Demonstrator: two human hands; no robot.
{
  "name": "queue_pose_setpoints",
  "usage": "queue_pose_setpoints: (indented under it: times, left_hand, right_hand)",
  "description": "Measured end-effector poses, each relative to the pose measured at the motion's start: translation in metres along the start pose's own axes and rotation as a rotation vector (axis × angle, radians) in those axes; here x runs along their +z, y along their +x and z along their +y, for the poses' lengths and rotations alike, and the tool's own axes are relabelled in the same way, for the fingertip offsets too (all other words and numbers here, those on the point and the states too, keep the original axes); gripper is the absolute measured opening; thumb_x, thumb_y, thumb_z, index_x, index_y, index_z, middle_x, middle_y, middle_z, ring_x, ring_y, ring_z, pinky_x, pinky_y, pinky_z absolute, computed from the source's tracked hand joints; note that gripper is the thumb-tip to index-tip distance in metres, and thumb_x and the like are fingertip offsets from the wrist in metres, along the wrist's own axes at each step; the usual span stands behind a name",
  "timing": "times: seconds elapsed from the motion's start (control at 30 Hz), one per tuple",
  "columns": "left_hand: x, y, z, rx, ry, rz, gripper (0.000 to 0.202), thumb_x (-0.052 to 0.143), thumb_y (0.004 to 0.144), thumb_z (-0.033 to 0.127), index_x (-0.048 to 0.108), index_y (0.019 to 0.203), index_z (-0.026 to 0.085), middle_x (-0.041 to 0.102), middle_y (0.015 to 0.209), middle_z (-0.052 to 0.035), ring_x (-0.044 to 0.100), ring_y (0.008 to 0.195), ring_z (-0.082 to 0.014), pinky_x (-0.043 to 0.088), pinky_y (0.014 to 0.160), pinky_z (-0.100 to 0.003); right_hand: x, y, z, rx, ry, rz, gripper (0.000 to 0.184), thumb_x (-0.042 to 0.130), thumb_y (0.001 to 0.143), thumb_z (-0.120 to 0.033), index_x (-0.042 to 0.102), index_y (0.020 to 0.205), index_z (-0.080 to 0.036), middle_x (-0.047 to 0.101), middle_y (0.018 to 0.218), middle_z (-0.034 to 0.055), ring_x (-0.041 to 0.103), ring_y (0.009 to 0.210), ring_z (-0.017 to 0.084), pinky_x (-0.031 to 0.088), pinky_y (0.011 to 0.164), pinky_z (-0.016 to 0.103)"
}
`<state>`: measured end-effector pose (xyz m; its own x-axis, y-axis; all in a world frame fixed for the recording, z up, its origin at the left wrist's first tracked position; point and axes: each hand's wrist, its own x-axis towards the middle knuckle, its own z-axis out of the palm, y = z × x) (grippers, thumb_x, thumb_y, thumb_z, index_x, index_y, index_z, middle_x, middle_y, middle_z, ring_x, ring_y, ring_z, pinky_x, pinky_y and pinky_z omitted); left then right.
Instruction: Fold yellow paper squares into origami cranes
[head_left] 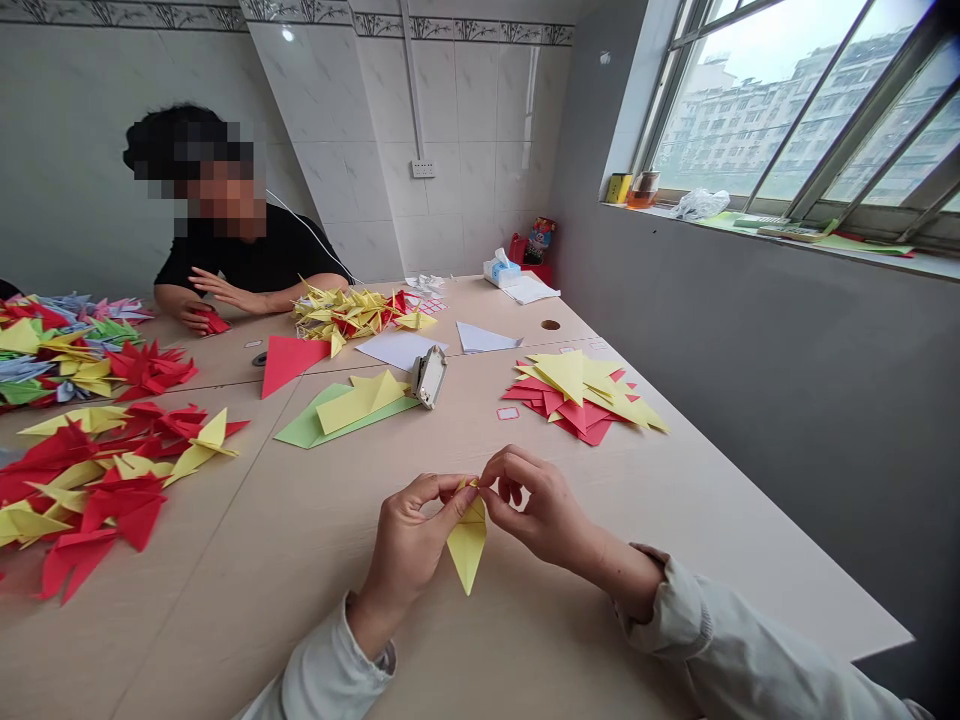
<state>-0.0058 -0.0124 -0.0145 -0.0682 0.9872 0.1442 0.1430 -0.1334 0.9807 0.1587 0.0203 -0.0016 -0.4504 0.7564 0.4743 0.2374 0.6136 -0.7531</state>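
Between my two hands is a folded piece of yellow origami paper [468,550], its long point hanging down over the table. My left hand [420,535] pinches its upper left part, thumb in front. At the paper's top right, my right hand [536,505] closes thumb and forefinger on the edge, and its other fingers are curled. The fingertips hide the upper end of the paper. Beyond my right hand lies a pile of folded yellow and red paper [589,390].
A person in black sits across the table [300,560], hands near a small red paper. Folded paper cranes [105,480] lie heaped at left, with more yellow ones [352,312] farther back. A phone-like object [430,377] leans by green paper [300,425]. A tissue box [501,268] stands behind.
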Motion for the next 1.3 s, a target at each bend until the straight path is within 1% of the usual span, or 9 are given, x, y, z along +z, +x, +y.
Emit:
queue_pose_setpoints:
  times: [0.27, 0.53, 0.77, 0.9, 1.03, 1.1, 1.13, 1.2, 1.3]
  left_hand:
    - [0.001, -0.002, 0.005, -0.036, -0.035, -0.099, 0.017, 0.061, 0.080, 0.031, 0.070, 0.084, 0.017, 0.069, 0.083, -0.0052, 0.060, 0.081, -0.0192, 0.048, 0.071, -0.026]
    - [-0.005, 0.002, 0.006, -0.099, -0.091, -0.060, 0.016, 0.062, 0.079, 0.032, 0.063, 0.075, 0.017, 0.057, 0.068, 0.0010, 0.047, 0.063, -0.0109, 0.040, 0.058, -0.020]
    - [-0.003, 0.005, 0.002, -0.017, 0.036, -0.040, 0.018, 0.060, 0.080, 0.033, 0.061, 0.073, 0.017, 0.055, 0.066, 0.0024, 0.047, 0.061, -0.0109, 0.039, 0.058, -0.021]
    - [-0.034, 0.021, 0.010, 0.142, 0.314, 0.200, 0.020, 0.058, 0.081, 0.036, 0.066, 0.079, 0.018, 0.065, 0.076, -0.0011, 0.057, 0.071, -0.0152, 0.044, 0.067, -0.023]
    - [-0.116, 0.042, 0.031, 0.438, 0.671, 0.831, 0.026, 0.058, 0.082, 0.034, 0.066, 0.100, 0.017, 0.067, 0.099, -0.0075, 0.058, 0.095, -0.0220, 0.043, 0.087, -0.033]
    - [-0.149, 0.047, 0.039, 0.533, 0.793, 1.126, 0.050, 0.062, 0.079, 0.030, 0.050, 0.126, 0.015, 0.052, 0.128, -0.0141, 0.044, 0.118, -0.0270, 0.033, 0.100, -0.040]
    - [-0.156, 0.047, 0.040, 0.548, 0.794, 1.179, 0.055, 0.060, 0.081, 0.027, 0.042, 0.132, 0.014, 0.045, 0.134, -0.0161, 0.041, 0.122, -0.0270, 0.032, 0.102, -0.041]
    - [-0.149, 0.045, 0.037, 0.569, 0.767, 1.123, 0.051, 0.055, 0.085, 0.026, 0.040, 0.132, 0.015, 0.046, 0.131, -0.0156, 0.041, 0.122, -0.0260, 0.033, 0.101, -0.041]
    - [-0.098, 0.037, 0.022, 0.651, 0.785, 0.785, 0.046, 0.056, 0.084, 0.024, 0.043, 0.128, 0.019, 0.048, 0.127, -0.0127, 0.041, 0.122, -0.0249, 0.031, 0.104, -0.042]
  right_hand:
    - [0.003, 0.001, 0.003, 0.039, 0.040, 0.001, 0.009, 0.050, 0.073, -0.010, 0.047, 0.073, -0.019, 0.050, 0.070, -0.0015, 0.046, 0.059, 0.010, 0.038, 0.053, 0.022]
    - [0.002, 0.001, 0.000, 0.107, 0.041, -0.029, 0.011, 0.049, 0.072, -0.008, 0.048, 0.072, -0.019, 0.050, 0.068, -0.0024, 0.044, 0.058, 0.009, 0.036, 0.053, 0.021]
    - [0.003, -0.002, 0.004, 0.083, 0.003, -0.074, 0.011, 0.048, 0.076, -0.008, 0.048, 0.075, -0.019, 0.052, 0.069, -0.0022, 0.045, 0.059, 0.009, 0.037, 0.054, 0.022]
    - [0.001, -0.004, 0.007, 0.077, -0.015, -0.122, 0.011, 0.048, 0.078, -0.009, 0.049, 0.077, -0.019, 0.053, 0.070, -0.0019, 0.046, 0.059, 0.010, 0.037, 0.054, 0.022]
    - [-0.001, -0.006, 0.008, 0.084, -0.026, -0.146, 0.010, 0.047, 0.080, -0.010, 0.048, 0.077, -0.020, 0.054, 0.070, -0.0017, 0.045, 0.059, 0.010, 0.037, 0.053, 0.021]
    - [0.000, -0.006, 0.009, 0.087, -0.036, -0.157, 0.010, 0.046, 0.082, -0.011, 0.048, 0.077, -0.020, 0.053, 0.070, -0.0016, 0.045, 0.059, 0.011, 0.036, 0.053, 0.022]
    - [0.001, -0.006, 0.010, 0.086, -0.040, -0.164, 0.010, 0.046, 0.082, -0.012, 0.048, 0.078, -0.020, 0.053, 0.069, -0.0016, 0.045, 0.059, 0.011, 0.036, 0.053, 0.022]
    - [0.003, -0.005, 0.013, 0.081, -0.050, -0.180, 0.009, 0.046, 0.082, -0.012, 0.049, 0.078, -0.020, 0.053, 0.069, -0.0017, 0.044, 0.059, 0.011, 0.037, 0.054, 0.022]
    - [0.004, -0.003, 0.016, 0.079, -0.069, -0.186, 0.009, 0.046, 0.083, -0.013, 0.049, 0.079, -0.020, 0.053, 0.068, -0.0017, 0.044, 0.059, 0.011, 0.037, 0.054, 0.023]
